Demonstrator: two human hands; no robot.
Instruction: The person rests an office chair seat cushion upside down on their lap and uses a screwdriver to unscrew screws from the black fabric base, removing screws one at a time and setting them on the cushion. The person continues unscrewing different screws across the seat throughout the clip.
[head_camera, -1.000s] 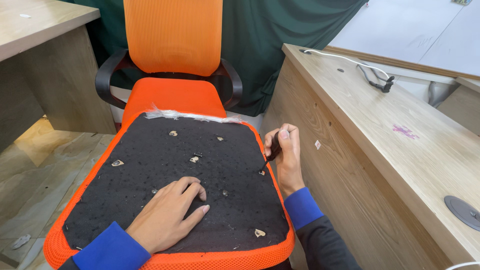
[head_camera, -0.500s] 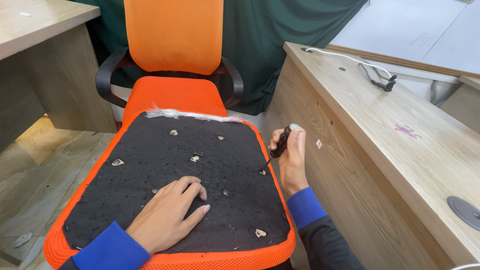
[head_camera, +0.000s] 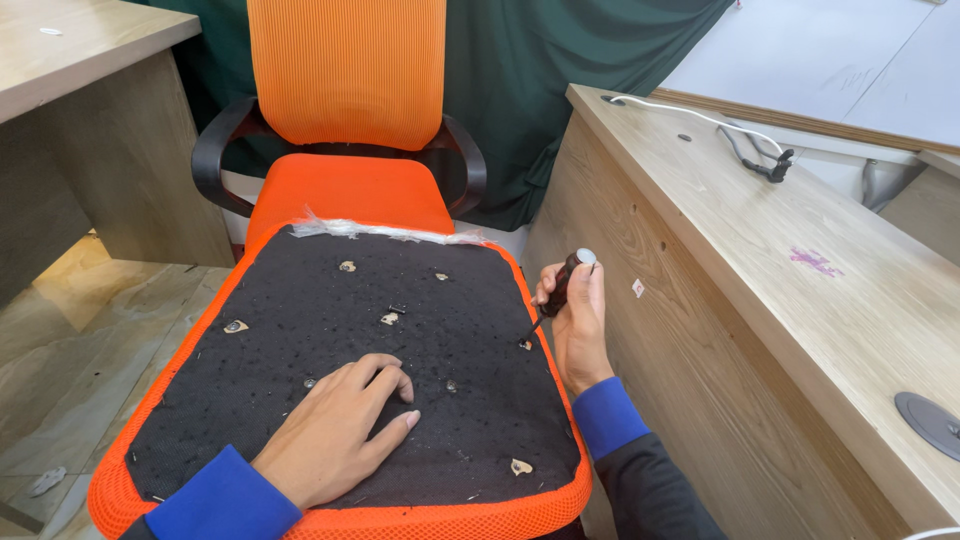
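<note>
My right hand (head_camera: 578, 325) is wrapped around a small screwdriver (head_camera: 561, 293), fingers closed on its dark handle, with the silver cap showing at the top. The shaft slants down and left, and its tip meets a screw hole (head_camera: 524, 345) near the right edge of the seat cushion (head_camera: 330, 300), which lies upside down with its black underside facing me and an orange rim around it. My left hand (head_camera: 335, 430) rests flat on that black fabric, fingers loose and holding nothing, just beside another hole. A loose screw (head_camera: 397, 309) lies farther up the cushion. An orange chair (head_camera: 345, 110) stands beyond it, and a wooden desk (head_camera: 760, 260) runs along my right.
</note>
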